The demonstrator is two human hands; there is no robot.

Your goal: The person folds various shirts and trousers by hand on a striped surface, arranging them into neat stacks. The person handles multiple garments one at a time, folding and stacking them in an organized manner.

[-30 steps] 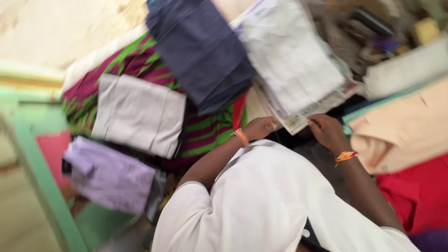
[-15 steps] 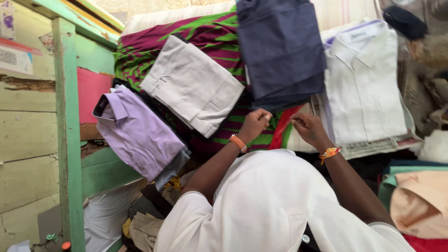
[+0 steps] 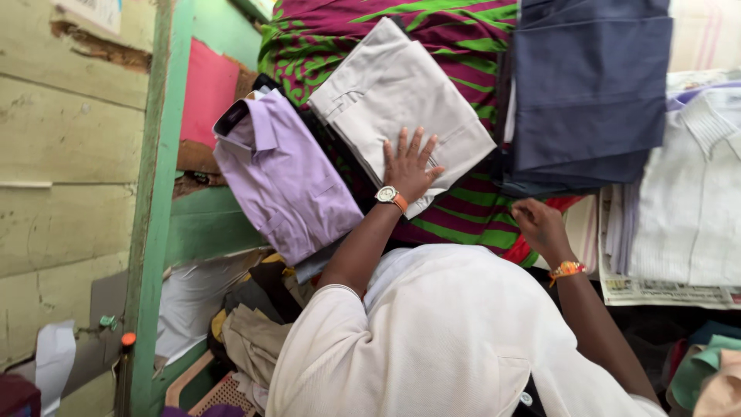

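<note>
Half a second ago both of our hands sat close together on the striped cloth, near the lower edge of the beige shirt. Now our left hand [image 3: 411, 166] has moved up and lies flat on the folded beige shirt [image 3: 401, 108], fingers spread and palm down, pressing rather than gripping. The orange-strapped watch [image 3: 390, 196] shows at that wrist.

Our right hand [image 3: 538, 224] has stayed low on the green and purple striped cloth [image 3: 455, 220]. Its fingers curl downward; we cannot tell whether they pinch the cloth or only rest on it. A beaded orange bracelet [image 3: 567, 269] sits at that wrist.

The beige shirt lies directly under the left palm, on top of the striped cloth that covers the desk. Just to the left of that hand lies a folded lilac shirt [image 3: 282, 177], its collar pointing away from us. Between and above the two hands hangs a dark blue folded garment [image 3: 590, 85], and beyond the right hand a white shirt [image 3: 691, 185] rests on a sheet of newspaper [image 3: 664, 292].

We judge that attention has gone to the beige shirt: the flat palm looks like smoothing or steadying it in place, while the other hand stays on the cloth below.
</note>
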